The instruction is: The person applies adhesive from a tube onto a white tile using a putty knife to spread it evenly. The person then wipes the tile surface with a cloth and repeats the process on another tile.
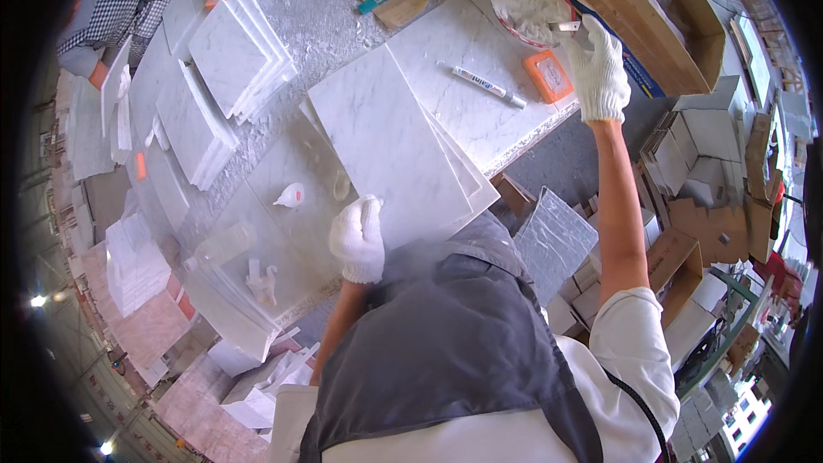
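A grey-white marble tile (386, 133) lies at an angle on further tiles in front of me. My left hand (357, 240), in a white knitted glove, is closed at the tile's near left edge, its fingertips partly hidden. Farther off to the right, my gloved right hand (598, 73) grips a putty knife (564, 27), whose short metal blade shows past the fingers. That blade is at the rim of a round red-edged tub (573, 10) of white paste (527, 7). Just left of my right wrist sits an orange block (548, 76).
A white marker (482, 84) lies on the pale slab. Stacked tiles (227, 56) stand at the left, with a small white bottle piece (291, 195) nearer. A long cardboard box (634, 13) lies beyond my right hand. A dark veined tile (553, 240) leans below the table edge.
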`<state>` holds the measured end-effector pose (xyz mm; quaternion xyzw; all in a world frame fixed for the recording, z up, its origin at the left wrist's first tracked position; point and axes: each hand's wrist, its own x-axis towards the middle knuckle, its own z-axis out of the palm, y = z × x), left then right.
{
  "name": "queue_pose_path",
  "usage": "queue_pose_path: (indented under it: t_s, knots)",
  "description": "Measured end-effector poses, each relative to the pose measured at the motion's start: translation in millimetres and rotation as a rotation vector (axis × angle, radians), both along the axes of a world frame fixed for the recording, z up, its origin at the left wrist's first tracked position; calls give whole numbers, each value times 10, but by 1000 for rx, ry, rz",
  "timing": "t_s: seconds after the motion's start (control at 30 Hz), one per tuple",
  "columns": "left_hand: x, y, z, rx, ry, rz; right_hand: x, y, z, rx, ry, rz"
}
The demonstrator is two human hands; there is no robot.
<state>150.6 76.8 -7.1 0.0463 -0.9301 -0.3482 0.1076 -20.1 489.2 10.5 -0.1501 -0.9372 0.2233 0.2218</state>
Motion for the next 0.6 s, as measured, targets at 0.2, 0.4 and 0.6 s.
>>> queue_pose_path:
  t_s: [0.2,0.4,0.6]
  knots:
    - [-148,93,37,-180,-27,-122,-599,346,-170,168,-275,96]
    - [-159,73,15,-191,-53,-121,-615,638,-199,150,-420,180]
    - [-177,88,-28,-148,3,-99,-461,598,-243,-258,-122,-3]
